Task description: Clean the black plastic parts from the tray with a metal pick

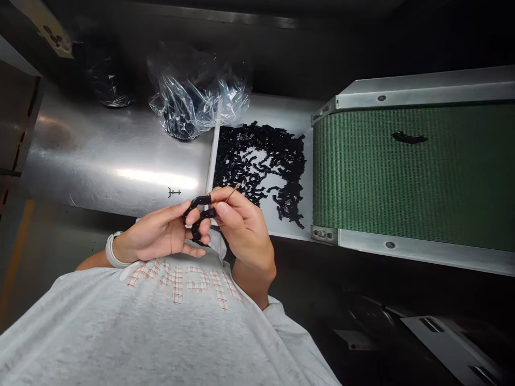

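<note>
My left hand (163, 230) is closed on curved black pieces (196, 231), which pass among its fingers. Facing it, my right hand (247, 222) pinches a thin metal rod (232, 193) between thumb and index finger, its far end pointing up and to the right. The right fingertips also meet the black pieces; whether they grip them is hard to tell. Just beyond the hands, a white tray (308, 187) bears many small black parts (277, 145), spread in a loose layer. A few small dark bits (174, 192) lie on the metal table (92, 161) to the left.
A clear plastic bag (193, 104) with dark contents stands behind the tray's left edge. Farther left is another dark bag (112, 88). To the right runs a green conveyor belt (362, 182) between metal side rails, carrying a black cluster (409, 138).
</note>
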`<state>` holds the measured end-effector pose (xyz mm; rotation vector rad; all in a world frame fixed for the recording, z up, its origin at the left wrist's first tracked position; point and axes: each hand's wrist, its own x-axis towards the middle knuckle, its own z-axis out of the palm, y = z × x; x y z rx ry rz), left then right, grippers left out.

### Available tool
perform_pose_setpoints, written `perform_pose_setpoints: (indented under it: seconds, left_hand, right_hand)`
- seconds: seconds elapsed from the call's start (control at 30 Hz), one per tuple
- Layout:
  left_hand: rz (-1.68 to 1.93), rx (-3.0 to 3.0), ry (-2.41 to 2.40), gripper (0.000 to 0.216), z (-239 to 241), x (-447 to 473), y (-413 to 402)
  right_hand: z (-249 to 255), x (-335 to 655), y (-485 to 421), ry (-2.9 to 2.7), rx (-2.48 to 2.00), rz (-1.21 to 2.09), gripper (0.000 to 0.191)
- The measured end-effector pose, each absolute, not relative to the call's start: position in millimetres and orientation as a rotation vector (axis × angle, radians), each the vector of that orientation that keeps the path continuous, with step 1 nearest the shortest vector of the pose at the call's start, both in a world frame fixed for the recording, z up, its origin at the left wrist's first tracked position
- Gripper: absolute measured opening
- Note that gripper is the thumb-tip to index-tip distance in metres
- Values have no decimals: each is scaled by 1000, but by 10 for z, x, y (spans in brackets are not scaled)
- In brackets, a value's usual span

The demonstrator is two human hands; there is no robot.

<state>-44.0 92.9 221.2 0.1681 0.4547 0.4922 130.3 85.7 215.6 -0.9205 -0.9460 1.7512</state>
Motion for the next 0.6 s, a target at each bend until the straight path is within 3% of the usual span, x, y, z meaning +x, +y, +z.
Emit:
perform_pose_setpoints:
  seconds: [0.3,0.6]
  left_hand:
    - [606,103,506,33,2218,-424,950]
    - [639,128,568,33,2218,-418,957]
  right_hand:
    - [2017,1352,861,-1080,-1060,1543,24]
    - [1988,1316,874,-1097,-1087,1577,29]
